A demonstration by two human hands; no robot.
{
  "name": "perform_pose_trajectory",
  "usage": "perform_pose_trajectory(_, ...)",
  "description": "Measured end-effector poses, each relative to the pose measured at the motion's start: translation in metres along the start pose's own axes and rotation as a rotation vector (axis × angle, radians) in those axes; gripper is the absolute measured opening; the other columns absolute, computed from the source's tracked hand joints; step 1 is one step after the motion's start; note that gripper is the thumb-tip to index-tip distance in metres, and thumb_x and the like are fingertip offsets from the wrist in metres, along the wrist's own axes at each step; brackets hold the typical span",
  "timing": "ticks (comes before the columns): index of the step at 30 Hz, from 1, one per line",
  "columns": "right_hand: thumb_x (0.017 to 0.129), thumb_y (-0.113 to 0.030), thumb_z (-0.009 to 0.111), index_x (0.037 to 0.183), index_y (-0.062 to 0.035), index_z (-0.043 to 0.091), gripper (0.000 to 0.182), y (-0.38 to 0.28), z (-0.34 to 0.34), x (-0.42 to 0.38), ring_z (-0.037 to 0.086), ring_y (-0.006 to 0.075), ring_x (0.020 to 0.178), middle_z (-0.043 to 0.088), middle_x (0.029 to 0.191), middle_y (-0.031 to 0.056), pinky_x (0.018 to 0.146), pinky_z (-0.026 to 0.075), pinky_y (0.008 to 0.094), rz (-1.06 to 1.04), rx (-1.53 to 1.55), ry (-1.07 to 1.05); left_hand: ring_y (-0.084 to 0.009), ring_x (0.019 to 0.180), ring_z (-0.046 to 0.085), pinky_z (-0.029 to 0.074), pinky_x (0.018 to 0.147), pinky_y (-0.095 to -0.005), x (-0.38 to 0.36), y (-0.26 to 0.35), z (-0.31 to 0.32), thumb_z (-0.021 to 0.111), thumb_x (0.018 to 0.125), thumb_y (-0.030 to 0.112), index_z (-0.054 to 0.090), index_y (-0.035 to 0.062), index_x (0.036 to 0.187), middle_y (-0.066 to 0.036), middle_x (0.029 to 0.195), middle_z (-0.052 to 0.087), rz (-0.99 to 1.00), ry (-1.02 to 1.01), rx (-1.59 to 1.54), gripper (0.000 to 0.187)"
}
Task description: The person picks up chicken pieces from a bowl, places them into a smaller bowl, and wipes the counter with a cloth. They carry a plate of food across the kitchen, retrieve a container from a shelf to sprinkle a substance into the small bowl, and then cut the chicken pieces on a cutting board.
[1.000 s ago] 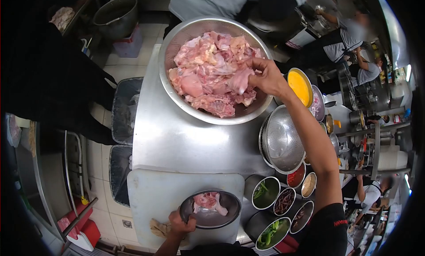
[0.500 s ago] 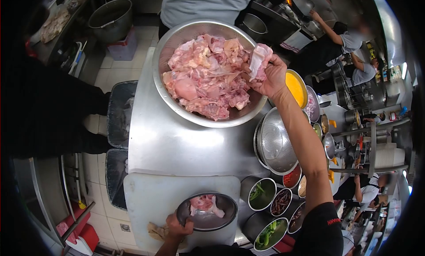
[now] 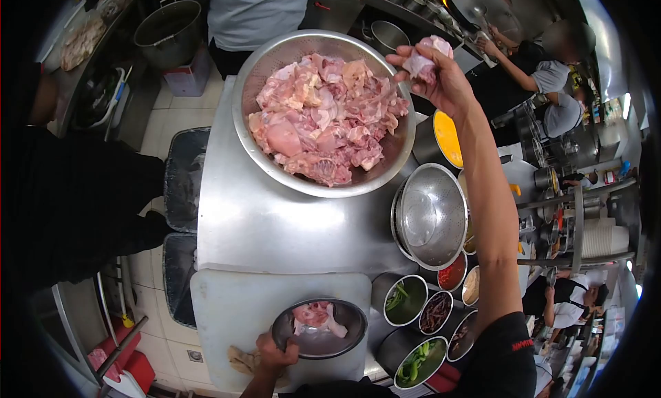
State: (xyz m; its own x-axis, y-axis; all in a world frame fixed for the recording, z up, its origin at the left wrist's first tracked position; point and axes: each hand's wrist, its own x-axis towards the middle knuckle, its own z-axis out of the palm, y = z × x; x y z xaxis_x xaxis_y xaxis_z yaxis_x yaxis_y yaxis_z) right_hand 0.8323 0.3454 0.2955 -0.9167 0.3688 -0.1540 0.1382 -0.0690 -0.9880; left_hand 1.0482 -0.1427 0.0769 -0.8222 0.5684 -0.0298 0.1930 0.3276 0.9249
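Tiled kitchen floor (image 3: 153, 260) shows at the left, with a deep metal pot (image 3: 162, 52) raised on a box (image 3: 189, 80) and 2 lined bins (image 3: 175, 284) just beside the edge of a steel table (image 3: 296, 229). On the table's near end lies a pale cutting board (image 3: 220, 305). Next to what may be a crumpled cloth (image 3: 242, 360), the left hand (image 3: 275, 351) grips the rim of a small bowl (image 3: 332, 344), thumb over the edge; raw meat (image 3: 317, 317) lies inside it. Farther up the table, a large basin (image 3: 244, 129) holds a heap of raw meat pieces (image 3: 323, 119). Right of that sits a steel colander (image 3: 444, 226). Raised above the basin's right side, the right hand (image 3: 446, 85) clasps 1 pinkish meat piece (image 3: 435, 49) in its curled fingers, apart from the heap. Containers of cut greens (image 3: 416, 365) and dried chillies (image 3: 436, 312) stand near the forearm; several people (image 3: 549, 76) work at the far right.
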Motion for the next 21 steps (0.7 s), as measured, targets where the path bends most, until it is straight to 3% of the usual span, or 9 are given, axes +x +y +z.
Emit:
perform_pose_trajectory(1, 0.091, -0.028, 0.049, 0.109, 0.0015, 0.057, 0.036, -0.001, 0.004, 0.001, 0.064, 0.0155, 0.065, 0.064, 0.107, 0.0166, 0.049, 0.051, 0.0206, -0.001, 0.006, 0.002, -0.0321, 0.055, 0.061, 0.051, 0.053, -0.0381, -0.001, -0.002, 0.000, 0.056, 0.063, 0.011, 0.062, 0.0014, 0.089, -0.013, 0.067, 0.061, -0.004, 0.011, -0.008, 0.029)
perform_pose_trajectory(3, 0.087, -0.031, 0.056, 0.107, -0.0051, 0.059, 0.033, -0.002, 0.010, 0.004, 0.063, 0.0109, 0.065, 0.068, 0.099, 0.0089, 0.049, 0.051, 0.0211, 0.062, -0.592, 0.159, -0.0321, 0.054, 0.061, 0.051, 0.053, -0.0377, 0.000, -0.002, 0.001, 0.056, 0.063, 0.010, 0.062, 0.0018, 0.089, -0.012, 0.066, 0.060, -0.004, 0.023, -0.029, 0.028)
perform_pose_trajectory(4, 0.079, -0.034, 0.065, 0.108, -0.0093, 0.061, 0.038, 0.017, -0.001, 0.018, 0.065, 0.0145, 0.066, 0.065, 0.075, 0.0048, 0.053, 0.051, 0.0291, 0.011, -0.760, 0.118, -0.0321, 0.053, 0.061, 0.051, 0.052, -0.0372, 0.001, -0.001, 0.002, 0.056, 0.063, 0.010, 0.062, 0.0021, 0.088, -0.012, 0.065, 0.060, -0.004, 0.034, -0.057, 0.027)
perform_pose_trajectory(7, 0.076, -0.031, 0.067, 0.114, -0.0076, 0.057, 0.045, 0.044, 0.019, 0.009, 0.064, 0.0297, 0.088, 0.066, 0.093, 0.0168, 0.078, 0.052, 0.0381, -0.269, -1.292, 0.179, -0.0317, 0.052, 0.060, 0.050, 0.051, -0.0364, 0.005, 0.005, 0.000, 0.056, 0.063, 0.009, 0.063, 0.0031, 0.087, -0.011, 0.062, 0.058, 0.000, 0.030, -0.034, 0.026)
perform_pose_trajectory(8, 0.075, -0.031, 0.067, 0.115, -0.0085, 0.056, 0.048, 0.065, 0.031, 0.003, 0.057, 0.0343, 0.105, 0.061, 0.107, 0.0211, 0.090, 0.046, 0.0400, -0.403, -1.376, 0.410, -0.0317, 0.052, 0.060, 0.050, 0.051, -0.0364, 0.004, 0.004, 0.000, 0.056, 0.063, 0.009, 0.063, 0.0031, 0.087, -0.011, 0.062, 0.058, -0.003, 0.031, -0.028, 0.026)
perform_pose_trajectory(11, 0.073, -0.034, 0.067, 0.114, -0.0081, 0.057, 0.049, 0.052, 0.076, -0.038, 0.054, 0.0328, 0.111, 0.058, 0.115, 0.0196, 0.092, 0.045, 0.0392, -0.459, -1.365, 0.041, -0.0308, 0.050, 0.059, 0.049, 0.050, -0.0361, 0.003, 0.003, 0.000, 0.056, 0.062, 0.009, 0.062, 0.0033, 0.085, -0.012, 0.061, 0.057, 0.012, 0.038, -0.029, 0.025)
perform_pose_trajectory(13, 0.070, -0.030, 0.070, 0.111, -0.0060, 0.059, 0.049, 0.064, 0.099, -0.050, 0.058, 0.0328, 0.104, 0.062, 0.107, 0.0187, 0.089, 0.046, 0.0395, -0.073, -1.202, -0.335, -0.0301, 0.048, 0.057, 0.048, 0.048, -0.0359, 0.004, 0.005, 0.000, 0.056, 0.061, 0.008, 0.062, 0.0028, 0.083, -0.012, 0.059, 0.056, 0.028, 0.038, -0.009, 0.023)
perform_pose_trajectory(19, 0.064, -0.024, 0.074, 0.104, -0.0050, 0.065, 0.045, 0.112, 0.097, -0.028, 0.064, 0.0307, 0.086, 0.066, 0.090, 0.0196, 0.083, 0.049, 0.0379, -0.222, -1.057, -0.348, -0.0299, 0.046, 0.057, 0.048, 0.047, -0.0357, 0.004, 0.003, 0.000, 0.056, 0.061, 0.008, 0.061, 0.0014, 0.083, -0.012, 0.057, 0.055, 0.033, 0.040, -0.036, 0.023)
perform_pose_trajectory(21, 0.068, -0.020, 0.072, 0.102, -0.0018, 0.066, 0.039, 0.104, 0.085, -0.017, 0.064, 0.0272, 0.087, 0.067, 0.092, 0.0184, 0.082, 0.050, 0.0367, -0.033, -0.973, -0.389, -0.0302, 0.046, 0.057, 0.048, 0.048, -0.0362, 0.006, 0.006, 0.000, 0.056, 0.061, 0.008, 0.061, 0.0011, 0.084, -0.012, 0.058, 0.056, 0.010, 0.052, -0.041, 0.024)
